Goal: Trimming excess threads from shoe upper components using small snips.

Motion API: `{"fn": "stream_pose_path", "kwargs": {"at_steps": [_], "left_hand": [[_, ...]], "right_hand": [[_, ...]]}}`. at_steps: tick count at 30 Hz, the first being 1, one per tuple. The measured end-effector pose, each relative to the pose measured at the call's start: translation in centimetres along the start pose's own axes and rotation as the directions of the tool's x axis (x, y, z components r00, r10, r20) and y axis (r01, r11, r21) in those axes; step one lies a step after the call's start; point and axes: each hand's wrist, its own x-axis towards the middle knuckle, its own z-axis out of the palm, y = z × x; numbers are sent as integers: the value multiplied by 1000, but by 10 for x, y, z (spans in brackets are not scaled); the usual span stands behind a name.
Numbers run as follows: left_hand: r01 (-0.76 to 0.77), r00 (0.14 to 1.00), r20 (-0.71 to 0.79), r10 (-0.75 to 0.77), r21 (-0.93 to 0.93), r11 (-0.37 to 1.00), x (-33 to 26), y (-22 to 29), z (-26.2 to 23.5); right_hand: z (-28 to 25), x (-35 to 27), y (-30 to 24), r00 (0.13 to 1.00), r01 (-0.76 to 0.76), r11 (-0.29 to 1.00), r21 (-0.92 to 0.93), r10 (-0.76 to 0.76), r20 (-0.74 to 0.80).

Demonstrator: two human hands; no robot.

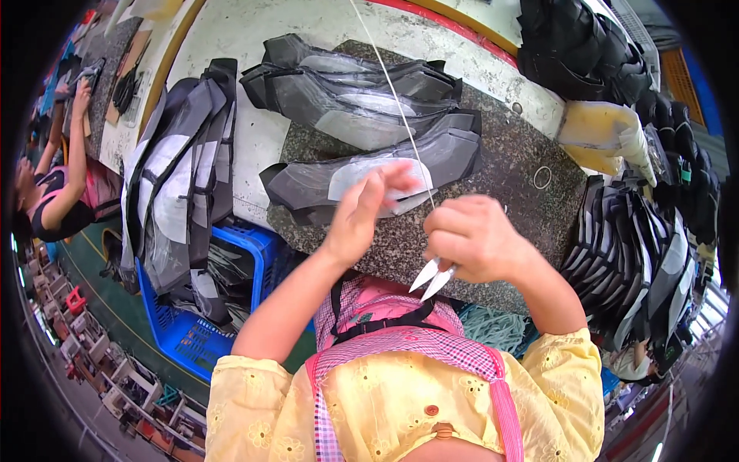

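Note:
My right hand (476, 237) is closed around a pair of thread snips (434, 279), their two pale blades pointing down and left, a little apart. A thin white cord (396, 96) runs taut from the top edge down to the fingers of that hand. My left hand (360, 212) is open, its fingertips smeared by motion, over a dark grey curved fabric piece (450, 154) with a light grey patch. Whether the left fingers touch the piece, I cannot tell. Beyond it lies a stack of similar dark pieces (339, 96) on the speckled stone slab (523, 162).
More dark pieces (181, 165) hang over the table's left side, above a blue plastic crate (200, 343). At the right stand a bundle of pieces (631, 258) and a yellowish foam block (596, 135). A rubber band (543, 178) lies on the slab. Another person (65, 185) works far left.

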Motion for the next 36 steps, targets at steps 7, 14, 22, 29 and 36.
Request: {"fn": "stream_pose_path", "kwargs": {"at_steps": [7,14,22,29,36], "left_hand": [[358,929,24,-369,-308,881,-52,1,15],[25,999,-34,-6,611,791,-50,-28,1],[138,972,-234,-11,536,833,-12,-8,-107],[320,911,-408,-57,615,720,15,-14,-120],[405,879,-469,-83,643,650,26,-25,-121]], "right_hand": [[28,-10,-34,998,34,933,359,-53,43],[36,47,20,999,-29,1000,-1,29,21],[30,-5,61,618,-694,531,487,786,24],[24,-17,77,601,-670,583,459,790,-125],[27,-6,79,608,-678,600,425,782,-133]]}}
